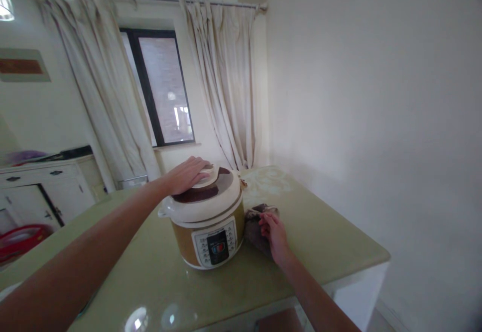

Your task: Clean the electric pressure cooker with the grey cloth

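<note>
At the left edge of the frame, a red basin (9, 256) sits below the level of the green tabletop (316, 226). Near the centre, the left hand (188, 175) lies over the lid handle (211, 177) of a white-and-gold electric cooker (205, 217), though whether its fingers close around the handle cannot be told. Right of centre, the right hand (274, 234) pinches a dark, crumpled cloth (258, 234) just beside the cooker.

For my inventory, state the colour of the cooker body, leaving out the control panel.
Golden brown; the cooker body shows best in the head view.
</note>
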`<state>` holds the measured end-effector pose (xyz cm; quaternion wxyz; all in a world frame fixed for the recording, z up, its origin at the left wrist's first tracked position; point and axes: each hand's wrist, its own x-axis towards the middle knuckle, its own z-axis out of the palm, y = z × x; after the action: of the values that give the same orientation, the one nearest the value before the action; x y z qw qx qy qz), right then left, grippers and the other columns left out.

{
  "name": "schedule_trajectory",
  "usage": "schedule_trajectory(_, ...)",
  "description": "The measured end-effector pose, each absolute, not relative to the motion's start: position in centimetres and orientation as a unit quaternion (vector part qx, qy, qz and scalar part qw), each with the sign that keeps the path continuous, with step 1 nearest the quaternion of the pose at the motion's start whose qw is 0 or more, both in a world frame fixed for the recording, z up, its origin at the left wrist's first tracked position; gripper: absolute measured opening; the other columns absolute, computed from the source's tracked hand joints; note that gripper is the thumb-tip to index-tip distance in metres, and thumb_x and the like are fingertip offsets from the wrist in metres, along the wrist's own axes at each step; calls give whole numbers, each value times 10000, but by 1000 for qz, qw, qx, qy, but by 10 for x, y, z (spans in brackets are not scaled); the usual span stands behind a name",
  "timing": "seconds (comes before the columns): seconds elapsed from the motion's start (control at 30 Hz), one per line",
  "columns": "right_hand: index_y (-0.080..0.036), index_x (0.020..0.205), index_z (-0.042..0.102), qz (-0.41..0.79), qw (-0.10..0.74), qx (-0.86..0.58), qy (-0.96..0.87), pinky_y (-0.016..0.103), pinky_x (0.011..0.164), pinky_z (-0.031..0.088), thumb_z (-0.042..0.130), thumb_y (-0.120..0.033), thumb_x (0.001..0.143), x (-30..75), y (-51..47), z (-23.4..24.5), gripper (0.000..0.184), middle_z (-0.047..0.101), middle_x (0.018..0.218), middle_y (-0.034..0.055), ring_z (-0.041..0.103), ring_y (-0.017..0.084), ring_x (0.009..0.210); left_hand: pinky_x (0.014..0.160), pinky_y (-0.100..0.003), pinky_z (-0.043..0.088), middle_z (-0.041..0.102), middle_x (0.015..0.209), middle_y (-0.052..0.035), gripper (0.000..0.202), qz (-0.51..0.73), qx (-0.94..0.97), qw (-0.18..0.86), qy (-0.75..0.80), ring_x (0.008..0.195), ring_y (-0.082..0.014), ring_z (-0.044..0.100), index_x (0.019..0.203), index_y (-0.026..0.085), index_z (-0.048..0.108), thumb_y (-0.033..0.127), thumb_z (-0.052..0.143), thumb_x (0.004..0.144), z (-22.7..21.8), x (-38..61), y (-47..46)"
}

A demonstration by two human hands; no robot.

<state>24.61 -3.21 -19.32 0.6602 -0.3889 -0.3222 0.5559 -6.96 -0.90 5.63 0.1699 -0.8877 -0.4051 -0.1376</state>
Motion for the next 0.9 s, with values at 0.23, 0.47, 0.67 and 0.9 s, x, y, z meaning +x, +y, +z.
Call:
schedule_trajectory(0.23,-182,795,774,552,661,-384,-333,206,452,391,925,-593,562,246,-34,-197,496,671,636,-7,523,89,495,1043,-449,435,649,1247,-152,571,-105,-893,214,-382,1115,-296,551,1374,147,604,560,315,1106,53,-59,-15)
schedule_trajectory(0.47,-179,792,772,547,663,-385,-337,211,449,403,935,-627,544,246,-34,-198,537,669,623,-5,533,94,495,1076,-484,434,639,1300,-167,518,-124,-881,211,-404,1138,-303,562,1385,153,592,513,342,1108,40,-64,-9)
schedule_trajectory(0.67,-185,776,763,545,663,-385,-339,211,458,411,948,-598,541,247,-36,-199,509,673,628,-6,545,95,503,1064,-467,463,633,1293,-159,479,-138,-876,170,-429,1156,-298,606,1407,176,578,467,347,1105,41,-64,-4)
schedule_trajectory(0.9,-200,813,772,552,665,-375,-336,239,464,435,945,-561,568,250,-35,-208,470,681,638,1,560,120,513,1110,-448,454,631,1295,-148,455,-141,-891,128,-413,1226,-286,592,1398,181,571,450,354,1101,44,-65,-4)
